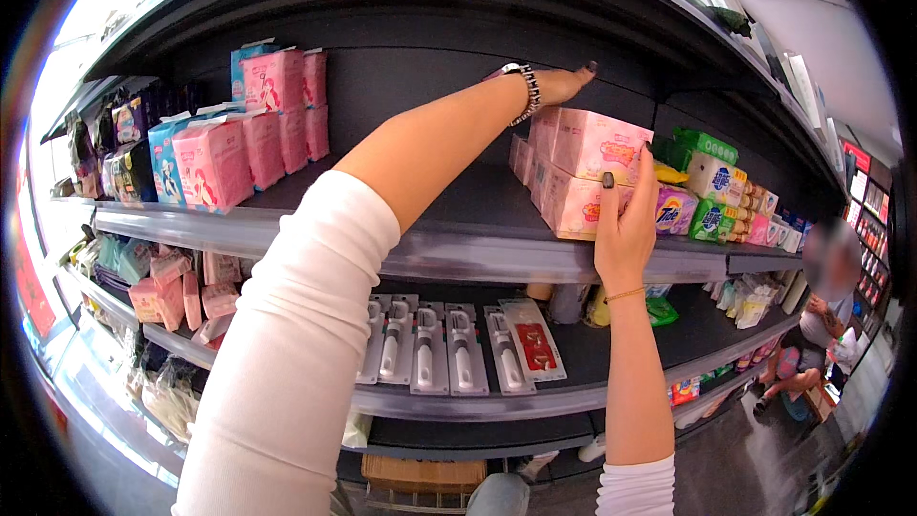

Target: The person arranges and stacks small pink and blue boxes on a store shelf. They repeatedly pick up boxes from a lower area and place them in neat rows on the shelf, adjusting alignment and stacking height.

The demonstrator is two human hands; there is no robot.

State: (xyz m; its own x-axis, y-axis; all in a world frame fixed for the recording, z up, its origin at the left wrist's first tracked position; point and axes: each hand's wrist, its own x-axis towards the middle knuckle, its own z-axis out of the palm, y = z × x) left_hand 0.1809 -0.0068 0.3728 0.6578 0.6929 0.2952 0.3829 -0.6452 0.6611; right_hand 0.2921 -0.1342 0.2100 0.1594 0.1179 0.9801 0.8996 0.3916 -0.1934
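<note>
Two layers of pink boxes (pixel 605 143) form a stack on the dark upper shelf (pixel 458 190), right of centre. My right hand (pixel 629 218) is at the front of this stack, fingers spread. Its fingertips rest against the face of the upper front box. Over the back of the stack reaches my left hand (pixel 569 84), stretched out flat with a beaded bracelet and a watch at the wrist. Whether its underside touches the boxes is hard to tell. Neither hand is closed around a box.
Pink and blue packs (pixel 215 165) stand at the left of the same shelf. Right of the boxes are a purple Tide pack (pixel 673 211) and green soap packs (pixel 711 221). Carded white-handled tools (pixel 430 347) lie on the shelf below. A person (pixel 817 322) sits far right.
</note>
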